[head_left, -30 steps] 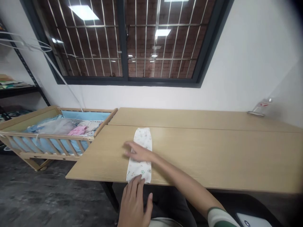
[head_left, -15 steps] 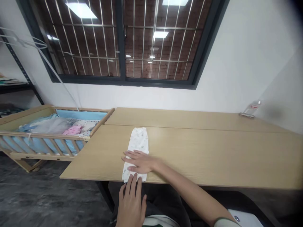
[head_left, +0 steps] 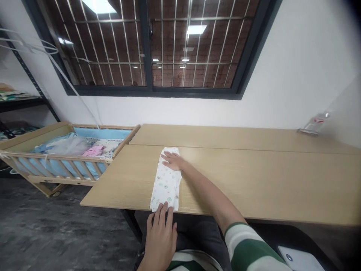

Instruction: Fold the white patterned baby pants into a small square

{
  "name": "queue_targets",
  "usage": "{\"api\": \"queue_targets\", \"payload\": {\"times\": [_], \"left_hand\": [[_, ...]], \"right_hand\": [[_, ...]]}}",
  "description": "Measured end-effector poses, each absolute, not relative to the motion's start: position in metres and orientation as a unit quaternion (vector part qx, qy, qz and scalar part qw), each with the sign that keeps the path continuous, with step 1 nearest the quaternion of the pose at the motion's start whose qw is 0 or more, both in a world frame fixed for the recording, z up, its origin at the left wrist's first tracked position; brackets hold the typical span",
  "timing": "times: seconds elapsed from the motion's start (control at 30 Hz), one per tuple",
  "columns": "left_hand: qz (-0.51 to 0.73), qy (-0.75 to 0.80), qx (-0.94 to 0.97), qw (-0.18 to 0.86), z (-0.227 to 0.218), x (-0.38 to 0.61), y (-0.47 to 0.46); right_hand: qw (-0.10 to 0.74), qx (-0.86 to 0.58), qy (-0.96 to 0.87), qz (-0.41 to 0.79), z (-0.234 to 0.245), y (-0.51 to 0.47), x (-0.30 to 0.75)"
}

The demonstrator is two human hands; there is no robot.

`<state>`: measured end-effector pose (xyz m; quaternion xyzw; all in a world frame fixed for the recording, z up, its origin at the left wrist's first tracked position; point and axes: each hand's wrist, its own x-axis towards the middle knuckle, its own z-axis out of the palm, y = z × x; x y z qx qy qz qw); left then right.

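Observation:
A white cloth (head_left: 166, 184) with a small printed pattern lies folded in a long narrow strip on the wooden table, running from its front edge toward the seam. My right hand (head_left: 172, 161) rests flat on the far end of the cloth, fingers spread and pointing left. At the near end, my left hand (head_left: 161, 233) has its fingertips on the cloth's edge by the table's front. Its fingers are stretched out, and it grips nothing.
The light wooden table (head_left: 254, 180) reaches far to the right. A clear bottle (head_left: 314, 123) lies at its back right. To the left stands a wooden crib (head_left: 64, 158) with blue lining and fabrics inside. A white phone (head_left: 300, 259) is at the lower right.
My right hand has slid away from me along the cloth, from its near half to its far end. My left hand stays at the near edge. The view has shifted slightly.

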<state>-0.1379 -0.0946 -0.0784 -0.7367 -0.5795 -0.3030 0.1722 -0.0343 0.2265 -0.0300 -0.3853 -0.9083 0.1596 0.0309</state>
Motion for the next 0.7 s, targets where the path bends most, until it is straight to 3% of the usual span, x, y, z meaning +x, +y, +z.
{"api": "queue_targets", "payload": {"times": [0.2,0.5,0.7], "left_hand": [[-0.310,-0.599,-0.723,0.151,-0.079,-0.136,-0.089],[-0.308,-0.570,-0.744,0.165,-0.077,-0.104,-0.086],[-0.346,-0.529,-0.774,0.033,-0.064,-0.131,-0.076]], "right_hand": [[0.089,-0.405,-0.896,0.159,-0.036,0.246,-0.030],[0.088,-0.389,-0.905,0.147,-0.031,0.242,-0.006],[0.247,-0.398,-0.872,0.143,-0.020,0.200,0.008]]}}
